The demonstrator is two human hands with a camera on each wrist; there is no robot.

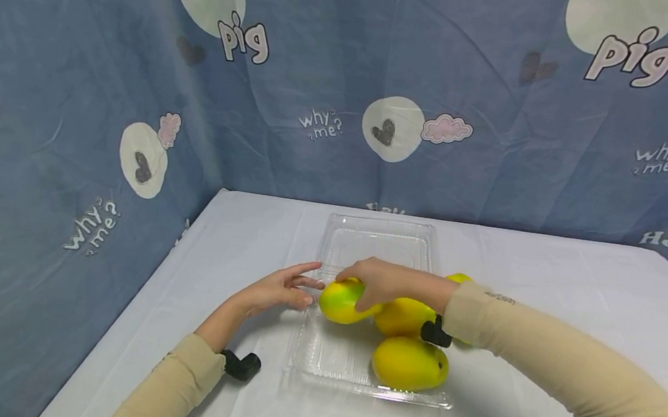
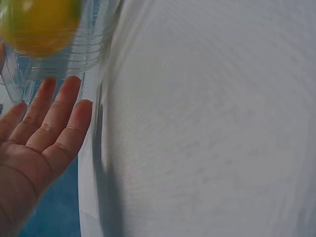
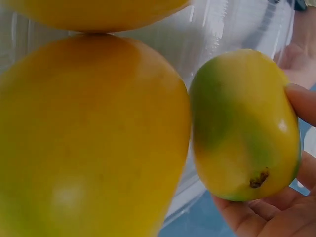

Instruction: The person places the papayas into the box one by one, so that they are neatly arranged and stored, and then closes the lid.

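The table point(image 1: 551, 277), w/ a white cloth, lies under both forearms and carries everything. On it, between the two hands, sits a clear plastic tray point(image 1: 376, 241), its hinged lid laid flat on the far side beyond the fingers. The tray's left rim is just beside the left hand point(image 1: 280, 292), which probably steadies it: fingers straight and loosely spread, gripping nothing, tips at or just short of the rim; actual contact can't be told.

Three mangoes are already in the tray or at its right edge: one under the right wrist point(image 1: 403, 316), one nearer the person than both hands point(image 1: 409, 364), and one mostly hidden behind the right forearm point(image 1: 459, 278). They lie close-packed, so the only room left looks to be at the tray's left side.

The right hand point(image 1: 384, 284) reaches across from the right and cups the green-yellow mango point(image 1: 340, 301) from above, fingers and thumb curled round it. That top grip keeps it clear of the neighbour it nearly touches. It sits at the tray's left part, directly between the hands. Its long axis runs roughly left-right, the green-tinged end pointing at the left hand; the wrist view shows a brown stem scar point(image 3: 258, 178) at the end near the palm.
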